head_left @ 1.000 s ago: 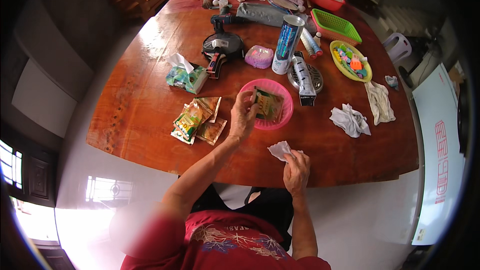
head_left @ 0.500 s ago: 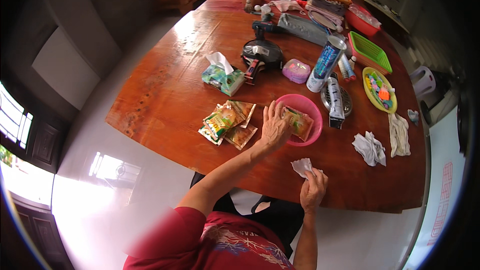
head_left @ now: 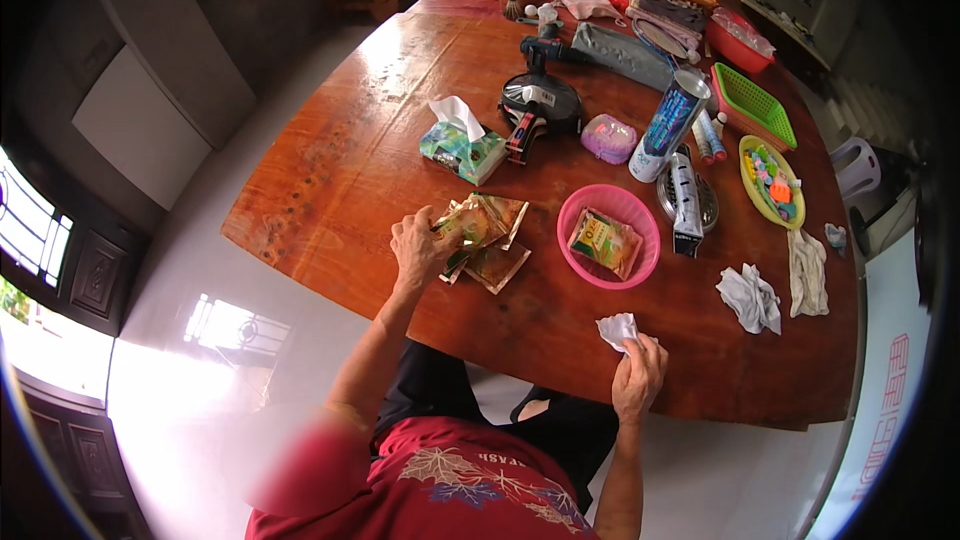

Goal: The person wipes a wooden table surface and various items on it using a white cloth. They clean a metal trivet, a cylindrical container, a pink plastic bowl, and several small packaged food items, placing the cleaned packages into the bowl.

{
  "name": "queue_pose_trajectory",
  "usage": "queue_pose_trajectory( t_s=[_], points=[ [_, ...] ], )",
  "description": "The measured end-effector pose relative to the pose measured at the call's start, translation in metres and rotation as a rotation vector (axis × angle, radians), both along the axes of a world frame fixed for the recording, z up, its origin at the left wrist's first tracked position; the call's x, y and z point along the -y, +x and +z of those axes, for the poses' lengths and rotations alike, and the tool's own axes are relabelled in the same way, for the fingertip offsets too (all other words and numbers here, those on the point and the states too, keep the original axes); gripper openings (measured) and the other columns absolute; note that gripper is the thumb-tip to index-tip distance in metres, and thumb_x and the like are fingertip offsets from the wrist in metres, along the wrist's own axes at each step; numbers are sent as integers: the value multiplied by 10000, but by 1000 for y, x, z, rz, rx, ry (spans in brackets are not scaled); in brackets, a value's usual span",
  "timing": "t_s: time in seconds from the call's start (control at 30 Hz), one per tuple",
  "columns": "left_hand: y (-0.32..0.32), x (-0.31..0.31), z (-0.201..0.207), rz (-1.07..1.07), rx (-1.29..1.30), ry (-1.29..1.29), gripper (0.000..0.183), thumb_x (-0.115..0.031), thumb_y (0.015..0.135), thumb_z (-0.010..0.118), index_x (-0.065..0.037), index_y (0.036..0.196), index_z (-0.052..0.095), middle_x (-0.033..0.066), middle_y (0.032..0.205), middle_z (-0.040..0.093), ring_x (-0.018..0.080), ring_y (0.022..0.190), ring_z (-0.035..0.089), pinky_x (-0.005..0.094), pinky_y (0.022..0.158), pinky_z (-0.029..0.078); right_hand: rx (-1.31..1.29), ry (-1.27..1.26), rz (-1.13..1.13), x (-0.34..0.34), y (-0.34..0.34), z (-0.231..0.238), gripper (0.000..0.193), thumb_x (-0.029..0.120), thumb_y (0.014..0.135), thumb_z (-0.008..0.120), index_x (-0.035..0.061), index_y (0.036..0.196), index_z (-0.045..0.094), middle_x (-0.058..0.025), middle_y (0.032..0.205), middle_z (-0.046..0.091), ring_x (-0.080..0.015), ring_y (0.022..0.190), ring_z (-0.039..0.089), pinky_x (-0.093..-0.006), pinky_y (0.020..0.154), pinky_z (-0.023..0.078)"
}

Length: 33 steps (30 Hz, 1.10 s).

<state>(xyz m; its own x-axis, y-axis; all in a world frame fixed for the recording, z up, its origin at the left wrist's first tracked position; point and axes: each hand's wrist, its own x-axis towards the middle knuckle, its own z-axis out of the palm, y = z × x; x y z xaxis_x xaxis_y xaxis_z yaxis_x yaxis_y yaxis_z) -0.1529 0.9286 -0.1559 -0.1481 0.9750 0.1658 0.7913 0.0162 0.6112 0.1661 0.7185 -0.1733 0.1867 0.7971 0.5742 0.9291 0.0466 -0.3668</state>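
Note:
My left hand (head_left: 418, 248) is at the near left side of a small pile of gold-brown foil packets (head_left: 497, 267), its fingers closed on the edge of one packet (head_left: 466, 226). Part of that packet is hidden by the hand. To the right of the pile, a pink plastic bowl (head_left: 648, 258) stands on the table with a packet (head_left: 605, 243) lying in it. Close to the table's near edge, my right hand (head_left: 640, 377) pinches a crumpled white tissue (head_left: 616, 328).
Behind the pile stand a tissue pack (head_left: 462, 152) and a round black pan-like thing (head_left: 541, 105). A blue tube (head_left: 668, 130), a purple box (head_left: 609, 139) and a yellow basket (head_left: 772, 183) are beyond the bowl. White cloths (head_left: 750, 297) lie at right.
My left hand has moved left from the pink bowl to the pile and closed on a packet. The packet in the bowl now shows fully. My right hand still holds the tissue.

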Motion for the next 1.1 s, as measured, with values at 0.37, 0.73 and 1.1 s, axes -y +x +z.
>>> queue_pose_trajectory(
  t_s=[0.37, 0.73, 1.1],
  points=[
    [7, 29, 13, -152, 473, 130, 343, -188, 661, 772, -38, 862, 539, 96, 852, 577, 237, 779, 536, 361, 685, 452, 18, -25, -23, 2, 0, -2, 296, -56, 717, 591, 63, 984, 637, -105, 1089, 594, -327, 1029, 536, -422, 876, 467],
    [81, 113, -10, -511, 1117, -475, 418, -93, 797, 750, 39, 1139, 548, 61, 974, 635, 139, 882, 615, 262, 764, 515, -130, 24, -38, 0, 3, -4, 292, -57, 758, 596, 59, 1022, 633, -118, 1063, 613, -333, 986, 561, -413, 853, 483],
    [88, 110, -12, -532, 1082, -483, 350, -109, 828, 693, 50, 1130, 609, 48, 966, 654, 109, 848, 608, 254, 751, 509, -274, -3, 211, -42, -67, 5, 291, 52, 820, 582, 41, 1110, 610, -128, 1117, 595, -317, 1026, 541, -441, 876, 409]
  ],
)
